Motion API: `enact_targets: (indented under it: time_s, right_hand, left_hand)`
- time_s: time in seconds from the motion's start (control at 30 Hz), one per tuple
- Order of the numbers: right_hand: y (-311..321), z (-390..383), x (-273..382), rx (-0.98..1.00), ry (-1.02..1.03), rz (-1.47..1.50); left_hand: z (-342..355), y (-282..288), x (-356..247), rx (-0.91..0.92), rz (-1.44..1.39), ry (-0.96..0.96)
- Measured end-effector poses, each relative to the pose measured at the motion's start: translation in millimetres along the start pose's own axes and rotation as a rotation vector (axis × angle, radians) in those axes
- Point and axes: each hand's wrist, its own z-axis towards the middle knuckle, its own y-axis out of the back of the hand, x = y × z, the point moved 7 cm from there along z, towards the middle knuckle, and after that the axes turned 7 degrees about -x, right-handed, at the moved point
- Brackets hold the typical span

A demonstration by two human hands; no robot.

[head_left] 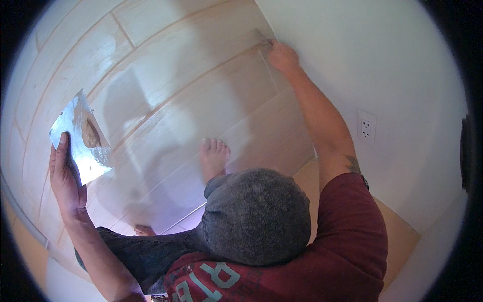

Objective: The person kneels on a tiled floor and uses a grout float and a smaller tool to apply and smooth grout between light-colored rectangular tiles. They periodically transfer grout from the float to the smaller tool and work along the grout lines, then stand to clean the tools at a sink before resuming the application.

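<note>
My left hand (pixel 64 173) grips a thin, shiny metal plate (pixel 83 158) from its lower left edge, with the thumb lying on top. A lump of brownish paste (pixel 90 135) sits on the plate, and smears surround it. At the far end of my outstretched arm, my right hand (pixel 284 58) is closed round a small flat-bladed tool, like a putty knife (pixel 261 36). Its faint blade rests at or just over the plank tiles (pixel 191 80), close to where they meet the white wall (pixel 382 55). The fingers partly hide its handle.
Brownish joint lines run between the wood-look tiles. My bare foot (pixel 215 153) stands on them, below my bent knee in dark denim (pixel 256 216). A white power outlet (pixel 366 127) is set in the wall at right. Tan flooring (pixel 397 221) shows near the lower right wall.
</note>
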Motion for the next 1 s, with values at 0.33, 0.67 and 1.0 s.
enact_targets:
  time_s: [0.33, 0.67, 1.0]
  right_hand:
    - [-5.8, -14.2, -19.0, 0.071, -0.189, 0.114]
    - [-44.2, 20.2, -37.4, 0.097, -0.121, -0.007]
    - [-22.3, -23.2, 33.1, 0.041, 0.037, -0.114]
  left_hand:
    - [-5.3, 4.5, -5.7, -0.011, 0.011, -0.033]
    - [-4.4, 18.7, -6.6, -0.051, 0.008, -0.042]
    - [0.9, 28.4, -5.1, 0.091, -0.023, -0.018]
